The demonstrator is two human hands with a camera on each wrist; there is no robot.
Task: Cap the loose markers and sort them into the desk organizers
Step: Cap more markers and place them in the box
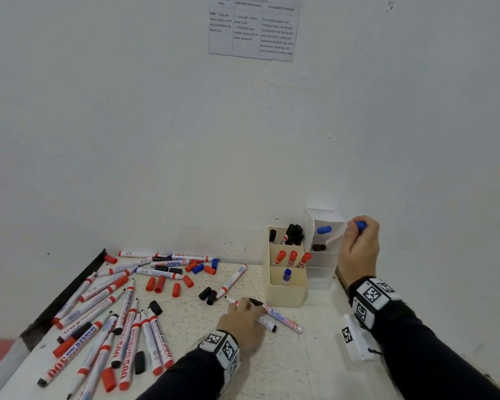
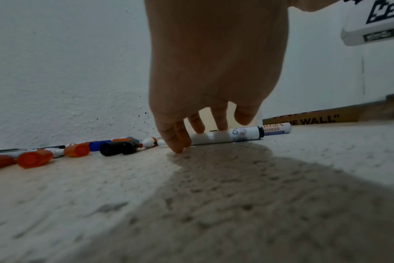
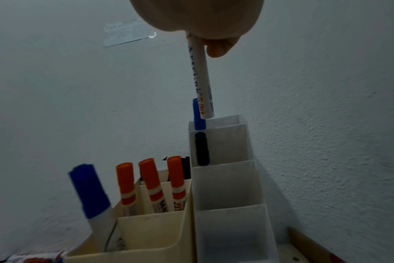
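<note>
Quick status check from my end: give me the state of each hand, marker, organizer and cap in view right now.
right hand: grips blue-capped marker, poised over white organizer
left hand: fingers on an uncapped marker lying flat
white organizer: one blue, one black marker inside
cream organizer: capped black, red, blue markers upright
loose markers: scattered, many uncapped
loose caps: lying on the table

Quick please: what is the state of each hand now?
Left hand: fingers curled round a black marker lying on the table.
Right hand: holds a blue-capped marker above the white organizer.
</note>
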